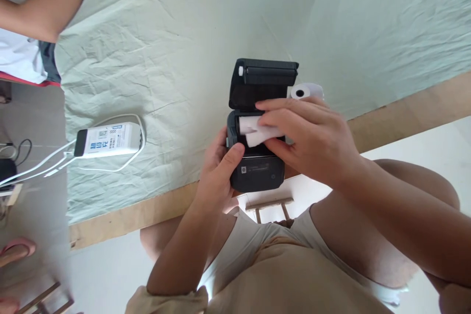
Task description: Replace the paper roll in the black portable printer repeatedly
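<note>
Your right hand (312, 137) pinches white paper (259, 135) at the open black printer (257, 175)

You have the printer in front of you at the near edge of the table, its lid (264, 86) tipped back away from you and its compartment exposed. Whether the printer's underside touches the table, you cannot tell from this view. Your left hand (220, 167) grips its left side, the thumb over the top edge and the fingers curled around the side, partly hidden. Your right hand comes in from the right, with the thumb below and the fingers above, closed on the right part of the paper. The paper lies partly inside the compartment, one piece slanting across its opening.

Just beyond your right hand, a spare paper roll (309, 91) shows its dark core, partly covered by your knuckles. Under it all spreads a pale green cloth (184, 108), with a strip of bare wooden edge (147, 212) along your side. Well off to your left lies a white power strip (110, 140) with a dark end, and white cables (40, 164) run from it over the table's left side. At the far left, another person's arm (51, 10) reaches over the cloth
</note>
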Available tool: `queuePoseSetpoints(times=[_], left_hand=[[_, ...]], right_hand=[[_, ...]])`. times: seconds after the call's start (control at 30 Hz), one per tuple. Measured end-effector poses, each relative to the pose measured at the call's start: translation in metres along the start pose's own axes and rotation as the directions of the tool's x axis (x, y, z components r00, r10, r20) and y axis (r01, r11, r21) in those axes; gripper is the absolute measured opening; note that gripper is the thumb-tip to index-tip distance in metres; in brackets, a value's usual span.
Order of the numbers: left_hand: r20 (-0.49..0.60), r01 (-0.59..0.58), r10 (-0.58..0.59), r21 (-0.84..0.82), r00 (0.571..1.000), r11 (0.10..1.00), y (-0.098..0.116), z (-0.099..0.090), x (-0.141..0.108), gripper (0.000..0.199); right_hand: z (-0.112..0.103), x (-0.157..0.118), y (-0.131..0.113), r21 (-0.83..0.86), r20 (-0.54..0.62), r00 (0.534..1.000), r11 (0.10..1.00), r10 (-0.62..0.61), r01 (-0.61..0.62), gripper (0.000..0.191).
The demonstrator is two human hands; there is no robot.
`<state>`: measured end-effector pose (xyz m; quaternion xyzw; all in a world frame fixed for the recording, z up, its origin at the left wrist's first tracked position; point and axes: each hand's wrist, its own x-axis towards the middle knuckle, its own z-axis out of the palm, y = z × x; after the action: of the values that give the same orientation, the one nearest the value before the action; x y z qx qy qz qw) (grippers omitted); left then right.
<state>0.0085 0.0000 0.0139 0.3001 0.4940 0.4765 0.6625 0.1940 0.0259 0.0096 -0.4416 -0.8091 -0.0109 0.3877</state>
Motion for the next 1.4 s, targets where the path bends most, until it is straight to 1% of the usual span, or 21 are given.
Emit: queuePoseSetpoints(times=[0.1,0.13,0.23,0.3,0.37,0.43,0.5,0.6,0.67,0.77,0.83,0.9,1.0,1.1,1.13,1.2,1.27,1.33,1.4], left_hand=[[0.016,0.002,-0.002,-0.015,1.000,1.000,-0.003,-0.002,0.000,0.036],[0.022,0.005,-0.004,-0.016,1.000,1.000,-0.003,-0.003,0.000,0.037],[0.015,0.004,-0.004,0.005,1.000,1.000,-0.003,-0.004,0.000,0.039],[-0.007,0.020,-0.020,0.026,1.000,0.999,-0.001,-0.004,0.000,0.038],[-0.019,0.035,-0.034,0.034,0.999,0.999,0.000,-0.003,0.000,0.037],[0.006,0.021,-0.021,0.021,1.000,1.000,-0.001,-0.003,0.000,0.041],[0.037,-0.006,0.007,-0.010,0.999,1.000,-0.003,-0.004,0.000,0.047],[0.047,-0.030,0.031,-0.031,0.998,0.999,-0.006,-0.005,0.000,0.065],[0.035,-0.022,0.023,-0.010,0.999,1.000,-0.006,-0.005,0.000,0.072],[0.003,-0.003,0.003,0.021,1.000,1.000,-0.003,-0.003,-0.001,0.075],[-0.014,0.008,-0.008,0.030,1.000,1.000,-0.001,-0.002,-0.002,0.075],[-0.024,0.016,-0.015,0.035,1.000,0.999,0.000,-0.001,-0.002,0.074],[-0.012,0.010,-0.009,0.034,1.000,0.999,0.000,-0.002,-0.002,0.075],[0.015,-0.010,0.010,0.039,1.000,0.999,-0.003,-0.004,-0.001,0.079],[0.025,-0.015,0.014,0.046,1.000,0.999,-0.004,-0.005,0.000,0.081],[0.046,-0.024,0.021,0.069,0.999,0.997,-0.005,-0.009,0.001,0.087],[0.057,-0.030,0.025,0.098,0.998,0.995,-0.006,-0.012,0.002,0.094],[0.067,-0.032,0.024,0.133,0.997,0.991,-0.006,-0.015,0.002,0.096],[0.083,-0.037,0.025,0.158,0.996,0.987,-0.007,-0.016,0.002,0.094]], right_hand=[[-0.001,0.001,0.002,-0.015,0.027,0.998,0.998,-0.065,0.065,0.023],[-0.002,0.002,0.001,-0.022,0.025,0.997,0.997,-0.067,0.068,0.023],[-0.006,0.003,-0.003,-0.019,-0.036,0.998,0.998,-0.057,0.056,0.023],[-0.010,0.002,-0.008,0.027,-0.051,0.996,0.997,-0.066,0.068,0.023],[-0.012,-0.002,-0.012,0.088,-0.024,0.990,0.986,-0.140,0.141,0.021],[-0.010,-0.008,-0.015,0.131,0.014,0.975,0.967,-0.222,0.218,0.020],[-0.006,-0.014,-0.016,0.152,0.022,0.966,0.956,-0.256,0.250,0.019],[-0.004,-0.019,-0.014,0.196,0.017,0.972,0.954,-0.236,0.228,0.022],[-0.008,-0.018,-0.011,0.202,0.016,0.976,0.956,-0.219,0.211,0.022],[-0.013,-0.016,-0.007,0.115,0.017,0.986,0.980,-0.167,0.164,0.009],[-0.013,-0.015,-0.007,0.063,0.012,0.993,0.992,-0.114,0.113,0.007],[-0.010,-0.017,-0.009,0.061,0.010,0.997,0.995,-0.079,0.079,0.007],[-0.006,-0.022,-0.011,0.075,0.029,0.996,0.994,-0.083,0.080,0.006],[-0.008,-0.024,-0.009,0.067,0.043,0.995,0.994,-0.092,0.089,0.007],[-0.010,-0.023,-0.007,0.068,0.023,0.995,0.993,-0.096,0.095,0.009],[-0.015,-0.019,-0.001,0.059,-0.054,0.994,0.993,-0.095,0.098,0.014],[-0.020,-0.013,0.006,0.028,-0.127,0.989,0.997,-0.072,0.076,0.025],[-0.023,-0.006,0.012,-0.029,-0.112,0.994,1.000,-0.013,0.010,0.042],[-0.024,-0.001,0.014,-0.090,-0.050,0.995,0.992,0.082,-0.087,0.055]])
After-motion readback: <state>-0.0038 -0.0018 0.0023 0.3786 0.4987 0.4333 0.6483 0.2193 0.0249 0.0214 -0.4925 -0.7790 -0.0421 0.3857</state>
